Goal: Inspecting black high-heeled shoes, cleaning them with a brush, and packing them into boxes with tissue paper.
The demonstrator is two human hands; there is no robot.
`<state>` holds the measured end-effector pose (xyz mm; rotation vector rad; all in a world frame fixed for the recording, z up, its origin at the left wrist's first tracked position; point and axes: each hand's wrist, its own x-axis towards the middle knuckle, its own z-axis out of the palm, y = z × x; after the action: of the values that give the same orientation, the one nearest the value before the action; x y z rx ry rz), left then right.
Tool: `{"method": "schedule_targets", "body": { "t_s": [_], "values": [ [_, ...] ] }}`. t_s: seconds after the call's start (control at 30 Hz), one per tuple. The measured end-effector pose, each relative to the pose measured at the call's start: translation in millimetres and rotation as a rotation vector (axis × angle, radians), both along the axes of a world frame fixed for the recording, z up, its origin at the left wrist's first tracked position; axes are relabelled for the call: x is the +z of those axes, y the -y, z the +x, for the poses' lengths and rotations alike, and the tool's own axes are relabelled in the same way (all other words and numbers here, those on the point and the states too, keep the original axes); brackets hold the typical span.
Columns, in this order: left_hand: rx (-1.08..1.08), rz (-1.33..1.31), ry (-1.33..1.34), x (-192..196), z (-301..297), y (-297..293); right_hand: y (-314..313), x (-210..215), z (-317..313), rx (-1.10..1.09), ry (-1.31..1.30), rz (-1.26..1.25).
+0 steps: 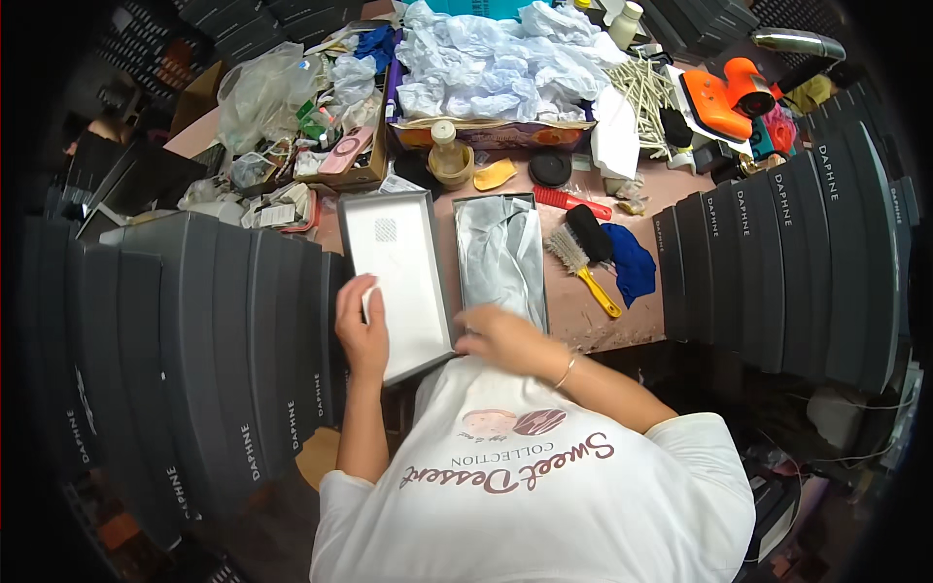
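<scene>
A dark shoe box lid (403, 291), white inside, lies turned up in front of me with a small printed patch near its far end. My left hand (362, 325) grips its left edge, fingers curled over the rim. Just right of the lid stands the open shoe box (545, 282), filled with crumpled pale grey tissue paper (501, 255). My right hand (510, 340) is over the box's near end, close to the lid's near right corner. Motion smears its fingers, so their grip does not show. Whatever lies under the paper is hidden.
Dark shoe boxes are stacked at left (194, 340) and right (777, 262). Right of the open box lie a yellow-handled brush (588, 277), a black brush (589, 233), a blue cloth (632, 264) and a red tool (571, 202). Behind stands a carton of white crumpled paper (491, 73).
</scene>
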<state>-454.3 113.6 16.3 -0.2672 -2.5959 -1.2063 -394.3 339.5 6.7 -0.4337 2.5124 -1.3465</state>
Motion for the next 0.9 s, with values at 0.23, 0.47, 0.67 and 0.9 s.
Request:
{"method": "schedule_targets", "body": {
  "t_s": [0.23, 0.47, 0.67, 0.9],
  "values": [
    [-0.633, -0.328, 0.068, -73, -12, -102, -39, -71, 12, 0.021, 0.123, 0.572],
    [-0.705, -0.388, 0.162, -142, -27, -95, -35, -93, 43, -0.008, -0.079, 0.425],
    [-0.738, -0.31, 0.146, -144, -30, -92, -23, -79, 21, 0.12, 0.202, 0.479],
    [-0.479, 0.4, 0.469, -107, -26, -93, -98, 92, 35, -0.095, -0.082, -0.089]
  ]
}}
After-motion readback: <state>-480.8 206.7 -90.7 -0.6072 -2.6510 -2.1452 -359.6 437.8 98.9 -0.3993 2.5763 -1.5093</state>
